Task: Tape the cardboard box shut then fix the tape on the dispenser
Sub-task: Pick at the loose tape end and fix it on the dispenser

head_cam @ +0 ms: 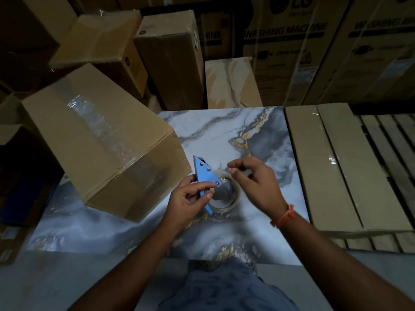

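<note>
Nearest the camera, a patterned blue garment (224, 288) is being seen at the bottom edge, with both forearms being extended over a marbled tabletop (224, 135). An orange thread band (284, 215) is being worn at the right wrist.

The blue tape dispenser (205, 176) is being gripped by the left hand (187, 200), with the fingers curled around its handle and the thumb pressed against its side, and it is being held just above the table surface. A roll of clear tape (226, 198) is being carried on the dispenser, at its right side. The right hand (251, 178) is being held just beside the roll, with thumb and forefinger pinched together above it; whether a tape end is being pinched between them cannot be told, as the tape is transparent and the light is dim.

To the left, the cardboard box (98, 140) is being rested on the table, angled, with its flaps closed and a strip of clear tape (98, 124) being shown running along its top and down its near side. To the right, flat cartons (332, 167) are being stacked beside the table.

Farther back, more brown cartons (134, 55) are being stored, and behind them large boxes (292, 46) are being shown printed with "WASHING MACHINE".
</note>
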Available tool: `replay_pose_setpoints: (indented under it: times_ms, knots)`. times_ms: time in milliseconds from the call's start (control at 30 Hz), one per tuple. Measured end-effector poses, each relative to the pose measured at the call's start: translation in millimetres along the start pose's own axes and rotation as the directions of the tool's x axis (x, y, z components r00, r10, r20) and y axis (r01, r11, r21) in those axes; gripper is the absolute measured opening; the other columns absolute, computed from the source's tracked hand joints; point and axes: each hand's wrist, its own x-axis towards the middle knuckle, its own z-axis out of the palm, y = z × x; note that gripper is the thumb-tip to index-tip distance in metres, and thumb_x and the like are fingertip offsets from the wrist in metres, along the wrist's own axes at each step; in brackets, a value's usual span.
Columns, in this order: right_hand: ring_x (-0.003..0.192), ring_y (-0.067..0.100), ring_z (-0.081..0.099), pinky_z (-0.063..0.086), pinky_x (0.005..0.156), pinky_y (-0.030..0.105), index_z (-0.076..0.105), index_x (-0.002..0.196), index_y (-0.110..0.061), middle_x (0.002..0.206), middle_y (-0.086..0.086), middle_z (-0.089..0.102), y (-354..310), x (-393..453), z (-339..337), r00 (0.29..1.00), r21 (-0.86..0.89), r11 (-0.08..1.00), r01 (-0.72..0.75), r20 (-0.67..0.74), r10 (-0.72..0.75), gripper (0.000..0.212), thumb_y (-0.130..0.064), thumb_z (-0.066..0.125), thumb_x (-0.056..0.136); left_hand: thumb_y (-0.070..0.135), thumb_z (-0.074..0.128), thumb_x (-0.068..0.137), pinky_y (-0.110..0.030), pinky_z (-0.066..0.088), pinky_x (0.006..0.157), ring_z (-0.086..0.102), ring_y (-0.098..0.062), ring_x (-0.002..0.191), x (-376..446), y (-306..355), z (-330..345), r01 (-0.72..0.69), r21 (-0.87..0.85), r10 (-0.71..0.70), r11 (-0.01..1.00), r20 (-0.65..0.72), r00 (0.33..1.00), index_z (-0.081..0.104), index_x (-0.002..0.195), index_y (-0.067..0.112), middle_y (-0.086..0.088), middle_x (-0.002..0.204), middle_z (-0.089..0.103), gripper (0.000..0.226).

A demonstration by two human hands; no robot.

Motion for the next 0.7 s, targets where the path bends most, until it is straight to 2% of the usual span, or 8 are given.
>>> replay_pose_setpoints:
  times_ms: [133,200,267,333,367,533,600,700]
  knots:
    - [0.099,0.014,0.068,0.054,0.089,0.032,0.078,0.108,-0.016,0.109,0.000,0.073,-6,23,-9,0.976,-0.082,0.994,-0.077,0.198,0.092,0.022,-0.012,0.066,0.089,-0.009,0.074,0.086,-0.021,0.054,0.095,0.067,-0.017,0.116,3,6,-2,-0.005,0.038,0.005,0.999,0.017,1.000,0.079,0.105,0.013,-0.021,0.124,0.058,0.029]
    - [0.102,0.009,0.069,0.054,0.095,0.030,0.078,0.108,-0.012,0.111,0.001,0.076,-10,29,-10,0.956,0.025,0.987,-0.156,0.254,0.145,0.022,-0.012,0.062,0.093,-0.007,0.075,0.086,-0.024,0.056,0.097,0.065,-0.015,0.120,4,6,-4,-0.015,0.082,0.013,0.996,0.027,1.000,0.079,0.104,0.015,-0.020,0.127,0.058,0.029]
    - [0.097,-0.007,0.067,0.054,0.087,0.016,0.078,0.109,-0.008,0.115,0.002,0.076,-11,33,-8,0.935,0.107,0.969,-0.225,0.304,0.183,0.024,-0.012,0.058,0.095,-0.004,0.076,0.086,-0.021,0.055,0.097,0.062,-0.004,0.122,5,5,-7,-0.049,0.135,0.043,0.990,0.046,0.998,0.080,0.105,0.021,-0.015,0.130,0.058,0.031]
    - [0.085,-0.019,0.063,0.045,0.068,0.000,0.077,0.112,-0.006,0.118,0.002,0.074,-12,37,-5,0.919,0.118,0.962,-0.245,0.345,0.191,0.027,-0.013,0.055,0.097,0.001,0.077,0.087,-0.022,0.055,0.098,0.060,-0.001,0.122,7,3,-9,-0.078,0.172,0.067,0.982,0.071,0.995,0.081,0.106,0.026,-0.007,0.132,0.057,0.032]
    - [0.082,-0.021,0.062,0.043,0.065,-0.002,0.076,0.114,-0.006,0.118,0.002,0.074,-12,38,-4,0.914,0.115,0.962,-0.247,0.356,0.192,0.028,-0.012,0.054,0.098,0.004,0.077,0.087,-0.024,0.055,0.098,0.060,-0.003,0.122,7,3,-10,-0.089,0.181,0.075,0.979,0.080,0.994,0.081,0.106,0.028,-0.005,0.132,0.057,0.031]
    - [0.103,0.003,0.065,0.045,0.075,0.006,0.076,0.113,-0.005,0.124,0.005,0.073,-12,39,-2,0.904,0.050,0.972,-0.230,0.382,0.194,0.029,-0.011,0.054,0.095,0.023,0.076,0.087,-0.034,0.058,0.097,0.062,-0.008,0.116,9,4,-12,-0.113,0.221,0.092,0.969,0.104,0.990,0.080,0.108,0.038,0.011,0.134,0.054,0.026]
    - [0.090,-0.001,0.065,0.044,0.068,0.005,0.077,0.106,-0.001,0.117,0.010,0.075,-12,38,-1,0.902,0.075,0.973,-0.220,0.394,0.174,0.028,-0.009,0.053,0.095,0.030,0.074,0.087,-0.037,0.059,0.096,0.062,-0.012,0.114,10,5,-12,-0.117,0.250,0.088,0.961,0.123,0.989,0.079,0.108,0.042,0.018,0.134,0.051,0.024]
    - [0.076,-0.010,0.064,0.044,0.062,0.003,0.078,0.102,0.000,0.103,0.008,0.076,-12,36,1,0.908,0.127,0.963,-0.239,0.382,0.175,0.028,-0.012,0.054,0.097,0.027,0.075,0.087,-0.037,0.060,0.096,0.060,-0.010,0.119,12,3,-12,-0.132,0.285,0.092,0.949,0.149,0.985,0.079,0.107,0.040,0.016,0.137,0.050,0.024]
